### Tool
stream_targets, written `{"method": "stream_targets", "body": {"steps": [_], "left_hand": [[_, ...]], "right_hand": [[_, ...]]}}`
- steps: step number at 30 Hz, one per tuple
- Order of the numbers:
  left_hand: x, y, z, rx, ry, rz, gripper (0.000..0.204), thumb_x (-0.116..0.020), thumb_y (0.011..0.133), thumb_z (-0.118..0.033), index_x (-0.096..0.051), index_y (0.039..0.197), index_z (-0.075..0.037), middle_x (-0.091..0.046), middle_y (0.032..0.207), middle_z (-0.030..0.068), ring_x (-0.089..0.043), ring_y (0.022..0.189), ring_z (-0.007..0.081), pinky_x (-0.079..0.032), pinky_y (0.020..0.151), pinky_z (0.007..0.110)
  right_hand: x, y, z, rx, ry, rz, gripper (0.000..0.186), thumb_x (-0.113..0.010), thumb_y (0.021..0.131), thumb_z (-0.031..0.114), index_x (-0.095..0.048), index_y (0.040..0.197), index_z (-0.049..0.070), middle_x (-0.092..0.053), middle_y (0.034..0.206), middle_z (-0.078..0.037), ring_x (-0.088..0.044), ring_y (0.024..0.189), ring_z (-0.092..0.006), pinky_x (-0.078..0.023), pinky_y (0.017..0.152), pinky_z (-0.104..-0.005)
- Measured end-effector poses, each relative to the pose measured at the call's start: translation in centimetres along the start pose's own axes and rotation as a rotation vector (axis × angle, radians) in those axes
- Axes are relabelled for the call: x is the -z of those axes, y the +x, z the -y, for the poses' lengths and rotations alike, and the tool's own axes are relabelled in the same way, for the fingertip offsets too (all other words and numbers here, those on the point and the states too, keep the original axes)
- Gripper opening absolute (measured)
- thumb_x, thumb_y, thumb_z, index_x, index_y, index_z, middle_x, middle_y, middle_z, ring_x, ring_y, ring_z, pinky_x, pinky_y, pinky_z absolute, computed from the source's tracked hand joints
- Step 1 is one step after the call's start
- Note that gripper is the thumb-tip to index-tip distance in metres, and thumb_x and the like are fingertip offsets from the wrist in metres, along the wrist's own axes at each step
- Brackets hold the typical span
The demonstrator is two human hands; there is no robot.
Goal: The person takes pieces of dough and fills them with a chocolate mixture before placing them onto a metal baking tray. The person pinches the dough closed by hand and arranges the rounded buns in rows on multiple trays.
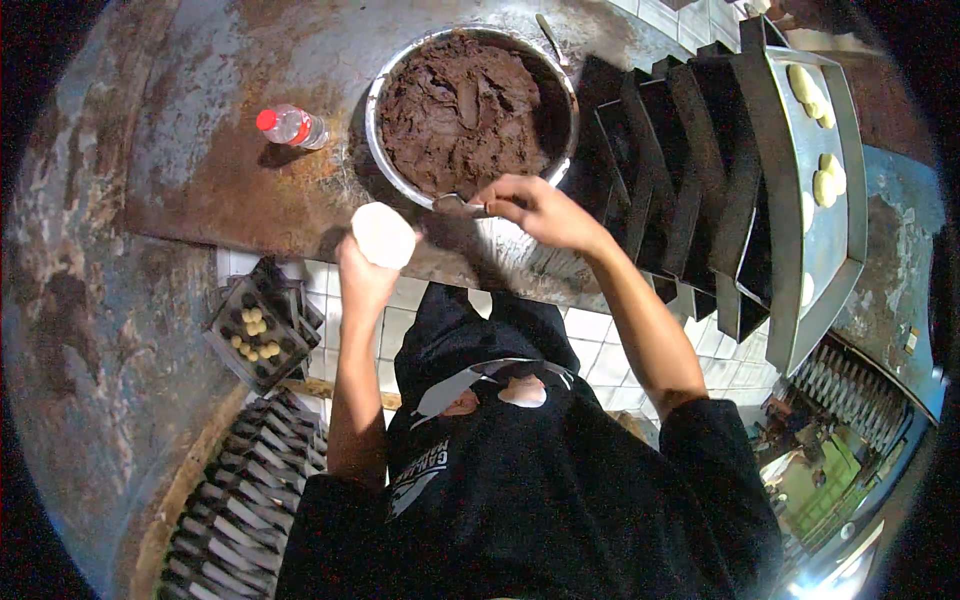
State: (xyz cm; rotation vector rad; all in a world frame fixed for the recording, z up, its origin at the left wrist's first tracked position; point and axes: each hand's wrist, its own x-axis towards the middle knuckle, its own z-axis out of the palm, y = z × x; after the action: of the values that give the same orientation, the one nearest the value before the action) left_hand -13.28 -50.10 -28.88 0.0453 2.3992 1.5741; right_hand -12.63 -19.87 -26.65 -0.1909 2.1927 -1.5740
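Note:
A flat white round of dough [384, 236] rests on my left hand [360, 272], the fingers curled beneath and around it. It is held over the near edge of the table, left of the bowl. My right hand [535, 212] is closed on the handle of a small metal spoon [456, 205], at the near rim of a large metal bowl [374, 150]. Thick dark brown paste [465, 110] fills much of that bowl. Whether any paste is on the spoon, I cannot tell.
Left of the bowl stands a clear bottle with a red cap [292, 127]. Stacked dark metal trays [690, 180] lean at the right; pale dough pieces lie in the outermost tray [855, 190]. Lower left, another tray [262, 375] holds small dough balls. A thin utensil [550, 38] lies behind the bowl.

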Motion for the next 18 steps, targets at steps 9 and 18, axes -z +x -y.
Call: {"method": "stream_targets", "body": {"steps": [9,18], "left_hand": [[-3.4,2.1,-5.5,-0.3,-0.056,0.031,0.035,-0.09,0.077,-0.014,-0.07,0.104,-0.003,-0.076,0.089,0.0113,-0.075,0.085,0.0252,-0.057,0.079,0.039],[-5.4,0.6,-5.4,-0.098,-0.002,0.13,0.032,-0.091,0.085,-0.024,-0.071,0.099,-0.003,-0.075,0.094,0.0041,-0.068,0.084,0.0128,-0.056,0.08,0.032]], "right_hand": [[-8.8,-5.3,2.7,0.266,-0.634,-0.593,0.059,-0.075,0.079,0.005,-0.067,0.135,0.022,-0.063,0.113,-0.012,-0.066,0.097,-0.0333,-0.057,0.082,-0.0439],[-10.5,-13.5,-13.6,-0.684,-0.291,-0.401,0.035,-0.071,0.097,0.024,-0.062,0.121,0.001,-0.065,0.118,-0.03,-0.066,0.108,-0.0478,-0.054,0.091,-0.0539]]}}
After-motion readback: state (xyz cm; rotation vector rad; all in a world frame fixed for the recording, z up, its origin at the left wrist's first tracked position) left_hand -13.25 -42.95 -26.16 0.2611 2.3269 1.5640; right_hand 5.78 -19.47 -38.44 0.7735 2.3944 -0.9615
